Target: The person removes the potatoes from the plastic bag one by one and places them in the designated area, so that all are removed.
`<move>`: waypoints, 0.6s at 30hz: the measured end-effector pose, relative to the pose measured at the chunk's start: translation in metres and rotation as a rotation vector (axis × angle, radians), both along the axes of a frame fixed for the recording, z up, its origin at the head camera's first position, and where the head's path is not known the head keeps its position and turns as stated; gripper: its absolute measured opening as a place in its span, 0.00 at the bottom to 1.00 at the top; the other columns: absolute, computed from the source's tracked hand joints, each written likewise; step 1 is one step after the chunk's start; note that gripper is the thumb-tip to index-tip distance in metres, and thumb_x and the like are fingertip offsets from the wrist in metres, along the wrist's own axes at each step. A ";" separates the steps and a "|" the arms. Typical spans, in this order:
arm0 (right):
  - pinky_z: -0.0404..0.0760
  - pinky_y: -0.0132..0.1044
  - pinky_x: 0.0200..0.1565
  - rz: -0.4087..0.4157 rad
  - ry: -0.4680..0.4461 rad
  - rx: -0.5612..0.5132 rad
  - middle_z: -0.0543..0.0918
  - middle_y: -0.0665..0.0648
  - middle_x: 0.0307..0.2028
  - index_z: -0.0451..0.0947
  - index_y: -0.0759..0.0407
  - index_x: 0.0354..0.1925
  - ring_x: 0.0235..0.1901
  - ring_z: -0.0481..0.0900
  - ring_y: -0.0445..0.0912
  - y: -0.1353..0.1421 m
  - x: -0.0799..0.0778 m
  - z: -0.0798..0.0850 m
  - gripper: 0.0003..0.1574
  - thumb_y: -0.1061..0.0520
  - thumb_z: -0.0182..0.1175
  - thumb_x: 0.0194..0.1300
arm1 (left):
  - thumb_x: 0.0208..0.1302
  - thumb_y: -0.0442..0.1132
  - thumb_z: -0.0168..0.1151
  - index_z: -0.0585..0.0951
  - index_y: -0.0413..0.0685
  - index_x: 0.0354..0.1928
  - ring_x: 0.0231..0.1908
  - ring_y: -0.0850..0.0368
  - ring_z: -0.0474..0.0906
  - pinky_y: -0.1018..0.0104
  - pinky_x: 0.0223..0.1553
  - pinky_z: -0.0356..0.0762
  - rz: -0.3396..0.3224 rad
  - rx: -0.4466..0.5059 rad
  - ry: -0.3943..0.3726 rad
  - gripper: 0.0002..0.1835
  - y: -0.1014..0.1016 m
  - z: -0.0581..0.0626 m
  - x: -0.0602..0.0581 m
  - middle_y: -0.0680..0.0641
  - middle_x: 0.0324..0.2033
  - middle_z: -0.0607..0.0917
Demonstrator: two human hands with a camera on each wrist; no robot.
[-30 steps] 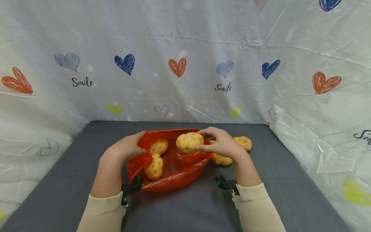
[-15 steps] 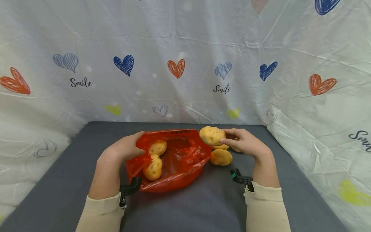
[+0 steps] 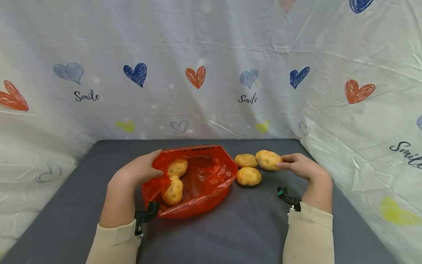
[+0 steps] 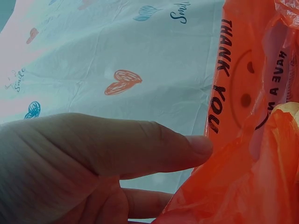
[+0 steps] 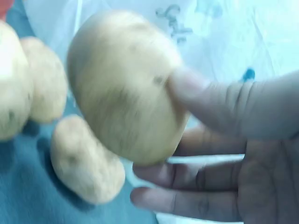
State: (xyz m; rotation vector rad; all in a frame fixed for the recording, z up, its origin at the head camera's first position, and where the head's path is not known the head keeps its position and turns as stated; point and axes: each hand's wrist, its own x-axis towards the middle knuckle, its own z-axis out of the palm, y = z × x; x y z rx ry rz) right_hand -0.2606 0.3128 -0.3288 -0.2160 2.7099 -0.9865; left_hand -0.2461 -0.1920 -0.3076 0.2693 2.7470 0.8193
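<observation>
My left hand (image 3: 140,169) pinches the left edge of a red plastic bag (image 3: 204,209), its thumb (image 4: 198,144) against the film in the left wrist view. The bag lies with its mouth spread. Inside, a potato (image 3: 177,167) sits behind a second potato (image 3: 172,191). To the right, my right hand (image 3: 304,167) grips another potato (image 3: 268,160) between thumb and fingers, above the table. Just left of it lie a far potato (image 3: 245,160) and a near potato (image 3: 248,176). The right wrist view also shows a potato (image 5: 86,161) below the held one; the head view hides it.
A dark grey cloth covers the table (image 3: 211,238). Behind and at the sides hangs a pale curtain (image 3: 217,117) printed with hearts and "Smile". Each wrist wears a black camera mount (image 3: 289,198).
My right hand has carried its potato from over the bag's mouth rightward and down, past the potatoes lying on the table. My left hand stays at the bag's edge.
</observation>
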 end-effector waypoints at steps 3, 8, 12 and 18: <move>0.63 0.69 0.66 -0.024 -0.044 0.004 0.64 0.77 0.71 0.60 0.77 0.73 0.71 0.56 0.74 0.011 0.002 -0.005 0.49 0.41 0.60 0.75 | 0.68 0.42 0.66 0.53 0.41 0.81 0.70 0.30 0.62 0.31 0.65 0.64 -0.004 -0.002 -0.002 0.45 0.000 0.000 -0.001 0.31 0.74 0.63; 0.65 0.68 0.65 -0.057 -0.124 -0.042 0.63 0.77 0.71 0.60 0.78 0.72 0.70 0.57 0.74 0.022 0.006 -0.010 0.48 0.45 0.63 0.73 | 0.68 0.42 0.66 0.53 0.42 0.81 0.69 0.31 0.63 0.31 0.65 0.65 0.005 0.011 -0.017 0.45 -0.001 -0.001 -0.001 0.31 0.74 0.63; 0.69 0.65 0.64 -0.096 -0.228 -0.047 0.64 0.78 0.70 0.59 0.80 0.72 0.68 0.64 0.72 0.025 0.007 -0.014 0.50 0.47 0.65 0.71 | 0.68 0.42 0.65 0.53 0.42 0.81 0.69 0.31 0.63 0.31 0.64 0.66 0.008 0.017 -0.019 0.45 -0.002 -0.001 -0.003 0.31 0.74 0.63; 0.74 0.63 0.60 -0.149 -0.278 -0.013 0.72 0.76 0.64 0.61 0.79 0.70 0.61 0.74 0.68 0.028 0.002 -0.025 0.47 0.48 0.66 0.70 | 0.68 0.42 0.65 0.53 0.41 0.81 0.69 0.30 0.62 0.31 0.65 0.64 -0.004 0.021 -0.014 0.45 -0.001 0.000 -0.003 0.31 0.74 0.63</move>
